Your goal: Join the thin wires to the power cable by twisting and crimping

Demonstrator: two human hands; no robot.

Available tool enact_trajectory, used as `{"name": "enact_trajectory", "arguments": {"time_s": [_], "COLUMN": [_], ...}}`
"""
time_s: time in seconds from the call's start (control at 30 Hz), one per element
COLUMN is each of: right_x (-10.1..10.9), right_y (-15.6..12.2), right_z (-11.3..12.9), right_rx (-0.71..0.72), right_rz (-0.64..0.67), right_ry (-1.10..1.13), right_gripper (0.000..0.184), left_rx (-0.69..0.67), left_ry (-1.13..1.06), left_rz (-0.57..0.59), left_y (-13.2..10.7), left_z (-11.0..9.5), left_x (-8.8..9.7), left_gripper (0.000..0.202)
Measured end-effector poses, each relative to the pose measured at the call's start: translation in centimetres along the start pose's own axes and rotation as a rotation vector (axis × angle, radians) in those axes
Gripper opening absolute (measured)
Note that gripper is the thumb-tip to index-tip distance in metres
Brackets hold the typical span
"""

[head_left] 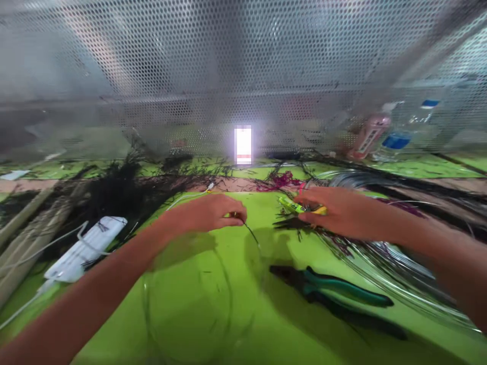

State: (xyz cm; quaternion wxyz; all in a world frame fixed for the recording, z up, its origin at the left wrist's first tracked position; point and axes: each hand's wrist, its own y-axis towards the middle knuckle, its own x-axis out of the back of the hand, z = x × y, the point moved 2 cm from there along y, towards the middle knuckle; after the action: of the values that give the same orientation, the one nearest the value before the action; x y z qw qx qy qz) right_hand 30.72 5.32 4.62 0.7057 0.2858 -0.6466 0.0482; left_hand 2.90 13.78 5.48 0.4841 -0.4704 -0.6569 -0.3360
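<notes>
My left hand is closed in a pinch on the end of a thin dark wire, which trails down over the green table top in a loose loop. My right hand lies over a yellow-green hand tool, its fingers curled on the tool's yellow end; motion blur hides how firm the grip is. Green-handled pliers lie on the table in front of my right hand, untouched.
A pile of black wire strands lies at the left, a white power strip beside it. Coils of silvery wire spread under my right forearm. A perforated metal screen closes the back; bottles stand behind it.
</notes>
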Motion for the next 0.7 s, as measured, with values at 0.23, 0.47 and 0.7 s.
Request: {"name": "enact_trajectory", "arguments": {"time_s": [0.23,0.47,0.7], "right_x": [3.3,6.6,6.9], "right_y": [3.4,4.0,2.2], "right_z": [8.3,9.9,11.6], "right_rx": [-0.050,0.070,0.332], "right_rz": [-0.144,-0.557,-0.815], "right_ry": [0.423,0.336,0.214], "right_gripper": [0.016,0.015,0.018], "left_rx": [0.166,0.304,0.246], "left_ry": [0.000,-0.193,-0.412], "left_rz": [-0.300,-0.607,-0.642], "left_y": [-1.1,-3.2,-4.9], "left_z": [-6.6,-10.8,-13.3], "left_x": [6.4,6.8,6.3], "left_gripper": [0.023,0.018,0.022]}}
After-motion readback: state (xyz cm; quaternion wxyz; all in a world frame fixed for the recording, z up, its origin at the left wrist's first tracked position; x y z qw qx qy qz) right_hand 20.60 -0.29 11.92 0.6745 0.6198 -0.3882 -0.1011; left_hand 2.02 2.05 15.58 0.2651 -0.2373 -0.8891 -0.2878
